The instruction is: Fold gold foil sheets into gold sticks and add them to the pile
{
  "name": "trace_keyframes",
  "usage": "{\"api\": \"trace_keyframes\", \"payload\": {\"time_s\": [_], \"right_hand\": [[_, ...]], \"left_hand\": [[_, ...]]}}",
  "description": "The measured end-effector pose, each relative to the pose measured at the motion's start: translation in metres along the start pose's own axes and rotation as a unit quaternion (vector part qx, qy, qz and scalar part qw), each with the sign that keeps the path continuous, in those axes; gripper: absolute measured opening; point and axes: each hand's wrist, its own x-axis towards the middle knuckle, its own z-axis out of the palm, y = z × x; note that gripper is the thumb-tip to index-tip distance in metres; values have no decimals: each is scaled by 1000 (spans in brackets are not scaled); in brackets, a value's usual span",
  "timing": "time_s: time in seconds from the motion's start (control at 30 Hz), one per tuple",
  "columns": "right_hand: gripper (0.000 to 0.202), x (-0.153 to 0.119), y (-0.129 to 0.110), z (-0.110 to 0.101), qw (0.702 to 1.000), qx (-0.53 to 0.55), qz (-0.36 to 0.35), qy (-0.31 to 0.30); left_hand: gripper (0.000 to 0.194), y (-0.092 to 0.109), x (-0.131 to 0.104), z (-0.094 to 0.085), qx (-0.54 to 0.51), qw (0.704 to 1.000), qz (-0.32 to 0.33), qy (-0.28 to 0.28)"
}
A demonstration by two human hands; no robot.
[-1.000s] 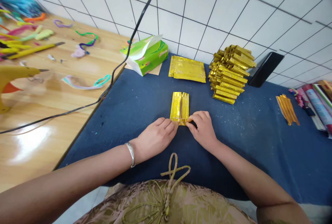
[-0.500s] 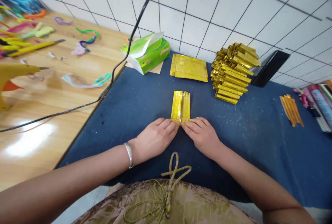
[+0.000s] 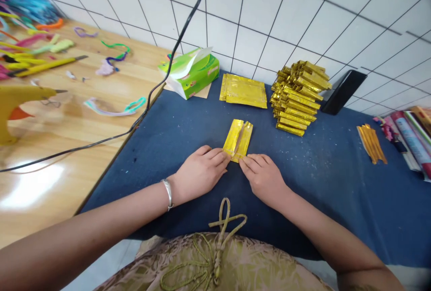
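Note:
A folded sheet of gold foil paper (image 3: pixel 238 140) lies on the blue cloth in front of me, both long sides turned in towards a narrow middle gap. At its near left corner, my left hand (image 3: pixel 204 172) is closed with the fingertips on the paper's edge; a silver bangle circles that wrist. My right hand (image 3: pixel 264 175) is closed on the near right corner, fingers bent together. The thumbs are mostly hidden beneath the hands. Farther back lie a flat stack of gold foil sheets (image 3: pixel 245 91) and a tall pile of folded gold strips (image 3: pixel 296 100).
Behind the work stands a green tissue pack (image 3: pixel 197 73). A black phone (image 3: pixel 344 92) leans on the tiled wall. Orange-gold strips (image 3: pixel 372 143) and books (image 3: pixel 412 136) lie right. A black cable (image 3: pixel 148 107) crosses the wooden table (image 3: pixel 111 73), which holds a yellow glue gun (image 3: pixel 16 107) and pipe cleaners.
The gold foil paper has turned a little, its far end swinging right. My hands have moved slightly apart along its near edge. The whole view has shifted a little.

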Motion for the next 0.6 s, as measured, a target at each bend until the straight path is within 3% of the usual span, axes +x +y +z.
{"api": "trace_keyframes", "payload": {"time_s": [0.2, 0.33, 0.5, 0.6], "right_hand": [[37, 7, -28, -3, 998, 56, -34, -3], [40, 8, -34, -1, 997, 55, -47, 2], [39, 5, -29, -2, 994, 85, -64, 22], [31, 3, -9, -5, 985, 146, -63, 71]], "left_hand": [[28, -17, 3, 8, -42, 995, -53, 68], [29, -15, 1, 15, -45, 994, -61, 82], [32, -6, -1, 14, -40, 994, -71, 71], [35, -11, 0, 12, -45, 996, -63, 51]]}}
